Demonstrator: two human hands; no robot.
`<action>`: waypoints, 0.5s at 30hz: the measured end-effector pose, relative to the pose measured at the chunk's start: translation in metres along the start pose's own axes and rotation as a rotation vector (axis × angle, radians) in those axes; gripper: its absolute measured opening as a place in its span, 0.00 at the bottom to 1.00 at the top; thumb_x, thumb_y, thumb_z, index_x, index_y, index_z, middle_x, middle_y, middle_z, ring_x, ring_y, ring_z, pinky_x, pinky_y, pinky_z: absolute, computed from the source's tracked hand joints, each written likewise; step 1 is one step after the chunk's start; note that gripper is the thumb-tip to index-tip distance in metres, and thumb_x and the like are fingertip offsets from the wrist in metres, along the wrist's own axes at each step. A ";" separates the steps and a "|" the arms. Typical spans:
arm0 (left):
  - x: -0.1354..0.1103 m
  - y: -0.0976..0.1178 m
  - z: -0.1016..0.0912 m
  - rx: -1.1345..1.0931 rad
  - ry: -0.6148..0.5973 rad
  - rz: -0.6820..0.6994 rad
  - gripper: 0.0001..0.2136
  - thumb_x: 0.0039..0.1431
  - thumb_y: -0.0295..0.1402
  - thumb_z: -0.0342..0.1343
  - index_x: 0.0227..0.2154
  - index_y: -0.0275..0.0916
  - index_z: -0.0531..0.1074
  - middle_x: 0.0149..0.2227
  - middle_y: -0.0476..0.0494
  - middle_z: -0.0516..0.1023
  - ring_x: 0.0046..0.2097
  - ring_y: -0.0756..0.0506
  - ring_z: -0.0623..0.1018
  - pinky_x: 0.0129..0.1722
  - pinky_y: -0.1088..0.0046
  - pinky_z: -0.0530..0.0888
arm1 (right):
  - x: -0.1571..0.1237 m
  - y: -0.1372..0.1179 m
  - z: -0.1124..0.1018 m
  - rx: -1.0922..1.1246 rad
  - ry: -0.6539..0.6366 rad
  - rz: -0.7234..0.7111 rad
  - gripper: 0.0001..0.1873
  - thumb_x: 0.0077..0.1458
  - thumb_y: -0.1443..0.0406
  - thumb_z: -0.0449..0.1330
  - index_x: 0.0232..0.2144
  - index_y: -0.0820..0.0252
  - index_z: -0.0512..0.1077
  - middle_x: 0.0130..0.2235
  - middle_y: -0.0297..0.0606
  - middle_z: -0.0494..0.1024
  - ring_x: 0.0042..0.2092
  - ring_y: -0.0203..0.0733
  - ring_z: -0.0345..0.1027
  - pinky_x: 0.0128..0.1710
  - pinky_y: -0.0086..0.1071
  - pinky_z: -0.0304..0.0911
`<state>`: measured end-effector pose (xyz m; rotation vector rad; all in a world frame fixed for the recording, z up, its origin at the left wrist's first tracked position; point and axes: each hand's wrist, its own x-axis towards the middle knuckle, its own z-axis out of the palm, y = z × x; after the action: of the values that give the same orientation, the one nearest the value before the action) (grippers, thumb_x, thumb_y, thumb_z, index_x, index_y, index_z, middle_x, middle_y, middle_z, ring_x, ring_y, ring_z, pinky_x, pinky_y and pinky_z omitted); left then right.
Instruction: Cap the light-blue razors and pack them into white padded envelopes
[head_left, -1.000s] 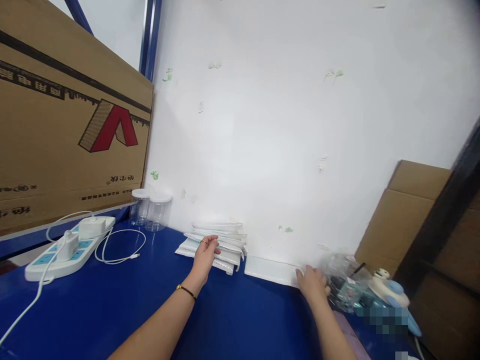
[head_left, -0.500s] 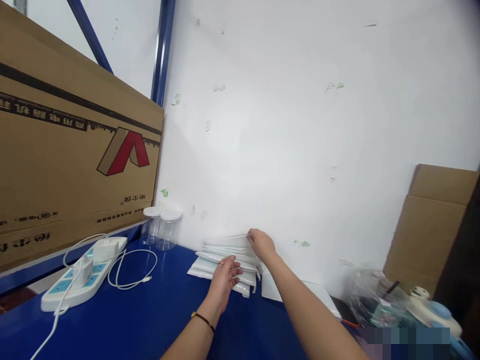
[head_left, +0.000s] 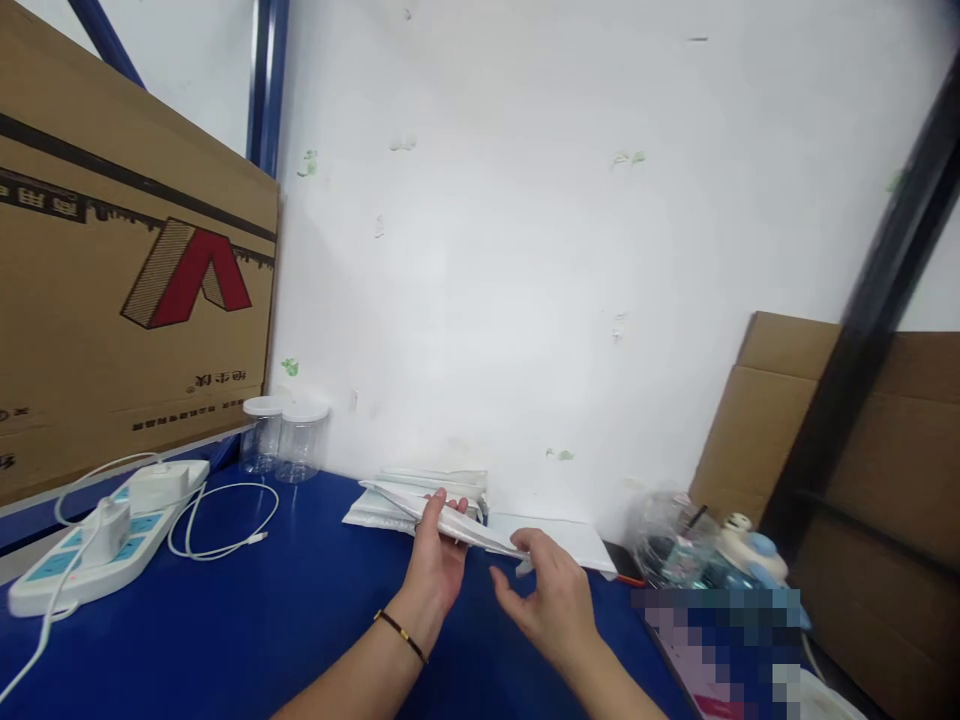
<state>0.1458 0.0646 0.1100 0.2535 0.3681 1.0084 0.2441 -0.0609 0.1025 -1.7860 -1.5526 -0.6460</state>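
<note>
A thin white padded envelope (head_left: 480, 529) is raised at a slant above the blue table, its right end lower. My left hand (head_left: 441, 560) is closed around its middle, thumb on top and fingers behind. At the right end, my right hand (head_left: 551, 595) has its thumb and fingers apart, with the index finger at the envelope's corner; whether it presses there I cannot tell. Behind the held one lies a stack of similar white envelopes (head_left: 431, 478) against the wall. Another flat white envelope (head_left: 562, 538) rests to the right of the stack.
Two clear lidded jars (head_left: 301, 445) stand at the back left. A white power strip (head_left: 112, 560) with chargers and a looped cable (head_left: 225, 550) lies on the left, before a large carton (head_left: 202, 270). At the right are a phone (head_left: 624, 563), a plastic bag (head_left: 660, 535) and folded cardboard (head_left: 757, 430).
One envelope has come off the stack into my left hand. My right hand has moved down and toward me, from the stack's top to the envelope's right end. The view has shifted right.
</note>
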 end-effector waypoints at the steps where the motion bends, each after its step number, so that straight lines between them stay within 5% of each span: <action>1: -0.004 -0.006 0.000 0.020 -0.003 0.007 0.09 0.52 0.32 0.60 0.35 0.41 0.66 0.30 0.50 0.71 0.37 0.48 0.76 0.35 0.73 0.74 | -0.007 0.005 0.000 0.016 -0.005 0.090 0.08 0.51 0.64 0.54 0.36 0.58 0.66 0.30 0.36 0.74 0.29 0.41 0.68 0.31 0.32 0.62; 4: -0.009 -0.019 -0.006 0.062 0.001 0.062 0.10 0.52 0.31 0.60 0.36 0.42 0.66 0.31 0.51 0.72 0.36 0.50 0.76 0.35 0.74 0.74 | -0.020 0.024 -0.006 0.127 -0.135 0.217 0.09 0.53 0.68 0.49 0.36 0.56 0.67 0.31 0.33 0.75 0.23 0.37 0.67 0.27 0.29 0.61; 10: -0.010 -0.022 -0.034 0.253 0.013 0.130 0.16 0.49 0.31 0.63 0.42 0.42 0.67 0.35 0.48 0.75 0.40 0.48 0.77 0.39 0.73 0.74 | -0.046 0.060 -0.022 0.376 -0.521 -0.045 0.22 0.47 0.75 0.48 0.39 0.52 0.73 0.44 0.36 0.77 0.47 0.44 0.69 0.48 0.35 0.62; 15: -0.023 -0.019 -0.035 0.419 -0.110 0.188 0.26 0.47 0.35 0.65 0.50 0.44 0.63 0.43 0.44 0.76 0.49 0.44 0.74 0.45 0.70 0.72 | -0.065 0.088 -0.022 0.487 -0.673 0.141 0.42 0.41 0.68 0.61 0.60 0.56 0.55 0.61 0.44 0.59 0.60 0.49 0.54 0.60 0.42 0.48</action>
<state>0.1352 0.0366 0.0752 0.7295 0.4596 1.0902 0.3212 -0.1252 0.0540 -1.7786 -1.7732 0.4300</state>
